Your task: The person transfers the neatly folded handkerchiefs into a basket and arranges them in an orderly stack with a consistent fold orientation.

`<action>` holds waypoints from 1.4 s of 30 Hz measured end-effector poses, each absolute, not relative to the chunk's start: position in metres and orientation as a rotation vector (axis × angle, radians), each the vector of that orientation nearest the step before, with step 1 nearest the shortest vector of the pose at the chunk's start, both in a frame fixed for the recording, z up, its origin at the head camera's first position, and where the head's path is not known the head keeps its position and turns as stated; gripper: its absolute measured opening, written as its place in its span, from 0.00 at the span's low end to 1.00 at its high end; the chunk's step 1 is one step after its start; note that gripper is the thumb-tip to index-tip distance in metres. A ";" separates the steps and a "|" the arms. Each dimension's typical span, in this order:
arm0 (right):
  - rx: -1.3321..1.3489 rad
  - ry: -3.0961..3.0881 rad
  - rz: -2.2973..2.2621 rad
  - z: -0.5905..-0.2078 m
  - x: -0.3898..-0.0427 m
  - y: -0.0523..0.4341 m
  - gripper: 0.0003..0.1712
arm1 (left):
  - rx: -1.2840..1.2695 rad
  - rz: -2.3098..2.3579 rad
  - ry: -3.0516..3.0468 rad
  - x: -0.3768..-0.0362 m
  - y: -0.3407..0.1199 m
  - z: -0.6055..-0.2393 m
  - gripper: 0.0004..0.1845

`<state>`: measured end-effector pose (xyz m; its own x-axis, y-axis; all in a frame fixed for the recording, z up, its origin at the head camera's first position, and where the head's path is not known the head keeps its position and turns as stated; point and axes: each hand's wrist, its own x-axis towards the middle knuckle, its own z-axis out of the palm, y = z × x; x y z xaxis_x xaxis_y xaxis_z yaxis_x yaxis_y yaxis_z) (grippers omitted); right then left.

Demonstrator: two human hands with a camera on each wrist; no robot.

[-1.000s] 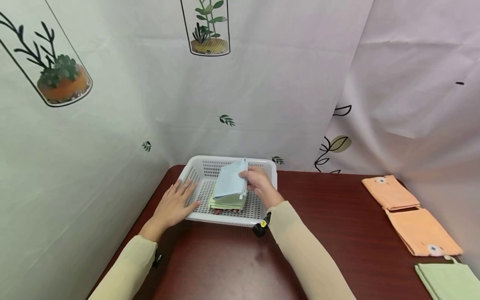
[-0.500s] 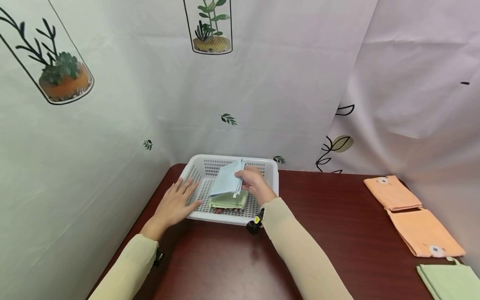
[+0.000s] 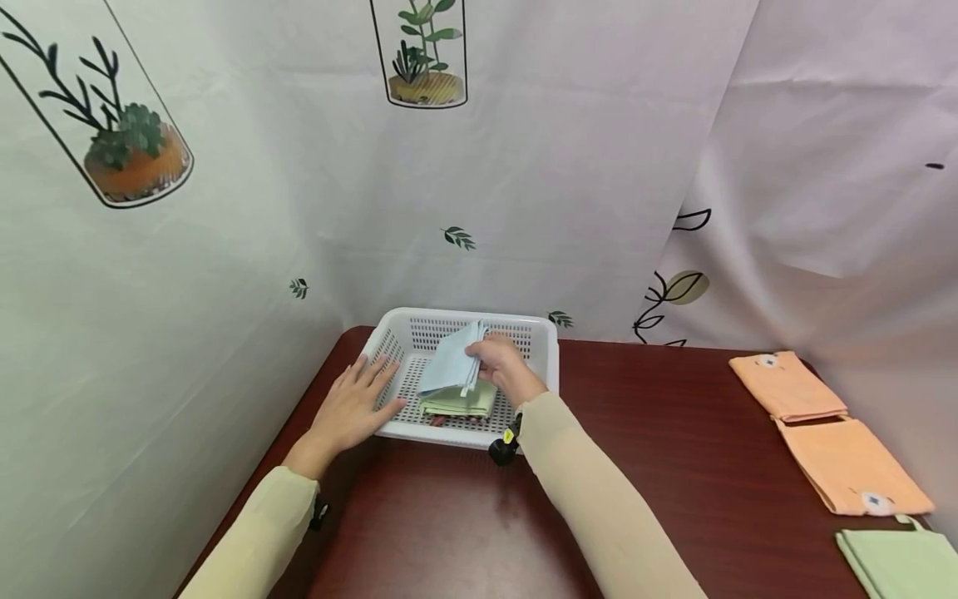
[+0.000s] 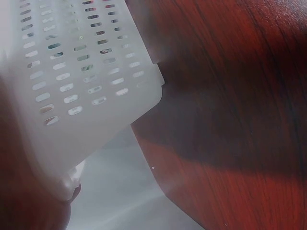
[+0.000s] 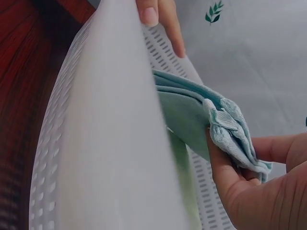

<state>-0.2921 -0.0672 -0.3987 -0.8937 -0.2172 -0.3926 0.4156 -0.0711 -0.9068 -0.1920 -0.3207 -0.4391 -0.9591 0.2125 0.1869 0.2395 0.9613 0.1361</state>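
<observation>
The right hand [image 3: 500, 367] pinches a folded light-blue cloth [image 3: 451, 367] by its edge, thumb against fingers, holding it tilted above a folded green cloth [image 3: 460, 401] that lies on the floor of a white perforated basket [image 3: 539, 339]. The left hand [image 3: 352, 406] rests flat with fingers spread on the basket's left rim, fingertips [image 5: 149, 14] over its wall. The basket stands at the far left of the dark red worktop [image 3: 659, 466], against a plant-printed curtain [image 3: 524, 166]. Well apart, at the worktop's right edge, lie two orange cloths [image 3: 823, 424] and another green cloth [image 3: 898, 561].
</observation>
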 end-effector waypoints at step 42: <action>0.126 2.028 -1.858 -0.372 -0.287 0.015 0.26 | -0.342 -0.218 -2.940 -0.192 -0.321 -0.438 0.41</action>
<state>-0.2868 0.0151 -0.3722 -0.9214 -0.1908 -0.3385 0.3206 0.1190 -0.9397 -0.1917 -0.3206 -0.4380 -0.9585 0.2138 0.1884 0.2392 0.9629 0.1247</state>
